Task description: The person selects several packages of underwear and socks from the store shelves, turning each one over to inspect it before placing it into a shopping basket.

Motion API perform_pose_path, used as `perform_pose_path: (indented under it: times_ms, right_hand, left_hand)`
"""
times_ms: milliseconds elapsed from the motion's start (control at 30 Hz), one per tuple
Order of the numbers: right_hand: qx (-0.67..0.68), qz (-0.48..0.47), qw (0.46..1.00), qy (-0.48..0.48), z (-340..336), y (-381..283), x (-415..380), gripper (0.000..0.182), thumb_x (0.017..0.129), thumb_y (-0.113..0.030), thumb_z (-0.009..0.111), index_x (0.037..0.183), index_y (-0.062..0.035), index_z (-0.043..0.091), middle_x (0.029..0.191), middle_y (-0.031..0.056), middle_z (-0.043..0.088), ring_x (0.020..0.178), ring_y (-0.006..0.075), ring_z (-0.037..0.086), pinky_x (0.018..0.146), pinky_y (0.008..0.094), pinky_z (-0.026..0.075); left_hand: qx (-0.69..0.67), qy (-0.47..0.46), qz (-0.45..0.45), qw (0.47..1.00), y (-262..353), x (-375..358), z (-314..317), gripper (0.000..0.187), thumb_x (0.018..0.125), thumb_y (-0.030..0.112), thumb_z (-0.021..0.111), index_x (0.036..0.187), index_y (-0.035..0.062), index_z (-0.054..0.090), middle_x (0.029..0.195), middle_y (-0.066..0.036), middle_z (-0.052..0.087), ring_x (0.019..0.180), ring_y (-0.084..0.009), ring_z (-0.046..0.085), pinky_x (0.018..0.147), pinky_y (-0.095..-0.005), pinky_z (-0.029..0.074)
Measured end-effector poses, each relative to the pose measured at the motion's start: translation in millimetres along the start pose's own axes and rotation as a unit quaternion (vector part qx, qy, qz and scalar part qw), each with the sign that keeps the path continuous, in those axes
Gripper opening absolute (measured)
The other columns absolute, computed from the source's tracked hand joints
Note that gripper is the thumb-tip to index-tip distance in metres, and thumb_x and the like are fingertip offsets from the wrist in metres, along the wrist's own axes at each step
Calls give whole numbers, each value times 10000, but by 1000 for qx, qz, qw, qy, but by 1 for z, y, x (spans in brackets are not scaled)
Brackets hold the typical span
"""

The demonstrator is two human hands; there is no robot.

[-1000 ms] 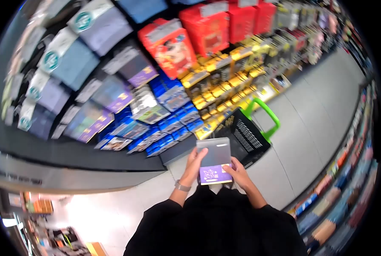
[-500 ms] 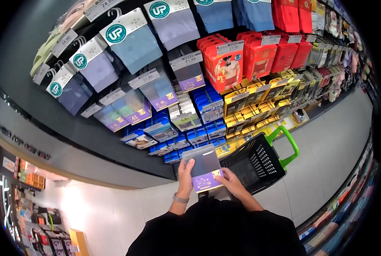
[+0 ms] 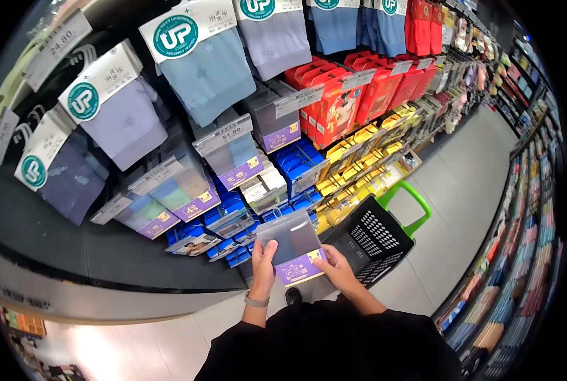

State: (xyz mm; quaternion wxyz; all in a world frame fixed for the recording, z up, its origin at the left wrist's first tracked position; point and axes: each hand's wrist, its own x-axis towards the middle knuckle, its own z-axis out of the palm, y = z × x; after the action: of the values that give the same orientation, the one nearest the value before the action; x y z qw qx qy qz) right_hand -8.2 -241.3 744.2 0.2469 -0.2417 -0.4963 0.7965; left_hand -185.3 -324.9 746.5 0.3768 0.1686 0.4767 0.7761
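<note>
In front of my body I hold a clear-fronted underwear package (image 3: 290, 246) with dark fabric inside, a purple printed lower band and a hanger tab on top. My left hand (image 3: 262, 270) grips its left edge, thumb on the front. At the lower right corner, my right hand (image 3: 339, 268) pinches it, the thumb over the purple band. Fingers behind the package are hidden. Close beyond my right hand is a black shopping basket (image 3: 380, 236) with a green handle (image 3: 416, 216). Similar purple-banded packages (image 3: 239, 166) hang on the rack ahead.
Underwear on cards with round UP logos (image 3: 204, 79) hangs across the upper rack. Red boxes (image 3: 331, 108), yellow packages (image 3: 353, 168) and blue packages (image 3: 296, 166) fill the display. At right stands a shelf of folded goods (image 3: 512, 267). A pale tiled floor (image 3: 451, 209) runs between.
The view has moved closer to the rack and shifted, so the hanging goods look larger. Both hands keep hold of the package, which appears slightly farther left and a little tilted.
</note>
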Motion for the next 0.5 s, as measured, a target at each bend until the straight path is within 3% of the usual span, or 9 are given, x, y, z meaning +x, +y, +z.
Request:
perform_pose_path:
  times_ms: [300,467,500]
  right_hand:
    - [-4,-33,998,59,30,-15,7,419,906,-70,564,1275,50,405,1183,113,547,1083,153,530,945,295,413]
    - [20,-16,994,108,31,-26,12,381,919,-116,548,1248,42,441,1124,96,580,1029,137,558,921,281,432]
    - [25,-7,993,112,30,-26,15,382,924,-126,530,1255,43,441,1103,97,587,996,138,577,898,283,456]
  left_hand:
    - [60,-149,-82,984,13,9,-30,572,860,148,629,1350,-1,376,1276,-91,496,1160,-177,484,984,-296,373]
    - [28,-195,-87,977,9,12,-29,532,906,200,553,1358,-7,364,1292,-96,486,1188,-190,461,1021,-312,334]
    - [7,-208,-84,975,13,16,-30,558,911,267,541,1360,-9,357,1304,-108,480,1199,-197,455,1020,-323,332]
